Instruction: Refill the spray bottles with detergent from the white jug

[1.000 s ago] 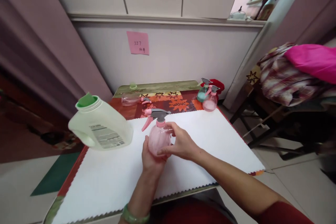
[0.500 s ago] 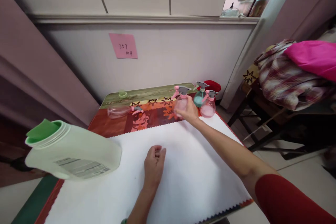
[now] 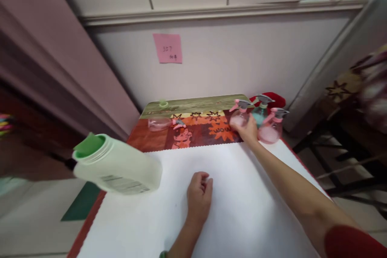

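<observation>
A: What's nearest the cam?
B: A red sleeve (image 3: pixel 350 246), bottom rt. Next is the left hand (image 3: pixel 199 195), palm down on a white sheet (image 3: pixel 248 209). Its fingers are curled under in a loose fist w/ nothing in them.

A: What's the sheet on?
B: The table (image 3: pixel 193 105); it covers the near part. Past its far edge there's a red/orange patterned cloth (image 3: pixel 205 133).

A: And the big thing on the left?
B: A pale green jug (image 3: pixel 123 167) at the sheet's left edge, its green cap (image 3: pixel 89 145) pointing up-left. Can't tell if it's lying or leaning.

A: Where's the right hand?
B: The arm is stretched across the sheet to the far rt. The right hand (image 3: pixel 249 129) has its fingers wrapped round the lower body of a pink sprayer (image 3: pixel 240 115), gripping it. The sprayer is upright on the cloth, just past the sheet's edge.

A: Anything next to it?
B: A teal sprayer (image 3: pixel 261 111) just behind, and a 2nd pink one (image 3: pixel 272 131) just rt of the hand, both upright. There's a red item (image 3: pixel 273 98) behind them.

A: What's farther back?
B: A clear bottle (image 3: pixel 157 123) on its side on the cloth, far left, w/ a spray head (image 3: pixel 179 122) at its rt end. Can't tell if the head is attached. A small green lid (image 3: pixel 163 103) sits on the bare table behind it, and a pink note (image 3: pixel 167 48) is on the wall.
</observation>
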{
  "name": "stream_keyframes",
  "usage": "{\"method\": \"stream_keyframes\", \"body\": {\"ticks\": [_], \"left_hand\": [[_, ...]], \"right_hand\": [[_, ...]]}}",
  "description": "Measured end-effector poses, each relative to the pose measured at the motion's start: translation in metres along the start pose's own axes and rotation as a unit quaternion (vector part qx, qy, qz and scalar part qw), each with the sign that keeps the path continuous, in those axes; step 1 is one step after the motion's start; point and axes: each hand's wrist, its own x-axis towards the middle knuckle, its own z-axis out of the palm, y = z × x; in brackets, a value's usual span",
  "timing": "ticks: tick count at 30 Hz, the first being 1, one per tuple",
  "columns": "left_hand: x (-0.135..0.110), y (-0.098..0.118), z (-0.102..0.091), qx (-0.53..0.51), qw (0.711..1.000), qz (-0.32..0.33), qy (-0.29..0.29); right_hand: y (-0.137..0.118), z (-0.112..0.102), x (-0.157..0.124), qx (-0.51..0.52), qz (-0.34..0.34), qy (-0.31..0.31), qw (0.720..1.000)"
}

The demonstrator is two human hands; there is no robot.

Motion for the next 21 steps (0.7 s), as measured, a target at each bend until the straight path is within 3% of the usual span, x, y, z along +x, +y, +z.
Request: {"method": "stream_keyframes", "body": {"ticks": [3,6,8,10,13,17,21], "left_hand": [[-0.002,0.000,0.000,-0.008,1.000,-0.004,0.000],[-0.004,0.001,-0.001,-0.019,1.000,-0.007,-0.006],[-0.005,0.001,-0.002,-0.033,0.999,-0.016,-0.012],[-0.006,0.000,-0.003,-0.045,0.998,-0.026,-0.022],[-0.007,-0.002,-0.004,-0.055,0.997,-0.035,-0.039],[-0.008,-0.007,-0.005,-0.088,0.994,-0.046,-0.042],[-0.008,-0.013,-0.001,-0.146,0.987,-0.058,-0.024]], "right_hand": [[-0.017,-0.014,-0.046,0.109,0.004,0.040,0.993],[-0.049,-0.019,-0.086,0.186,-0.055,-0.068,0.979],[-0.076,-0.010,-0.097,0.185,-0.099,-0.158,0.965],[-0.103,0.012,-0.094,0.148,-0.150,-0.224,0.952],[-0.133,0.064,-0.077,0.040,-0.212,-0.302,0.929],[-0.155,0.137,-0.061,-0.028,-0.218,-0.337,0.916],[-0.162,0.185,-0.059,-0.063,-0.216,-0.345,0.912]]}}
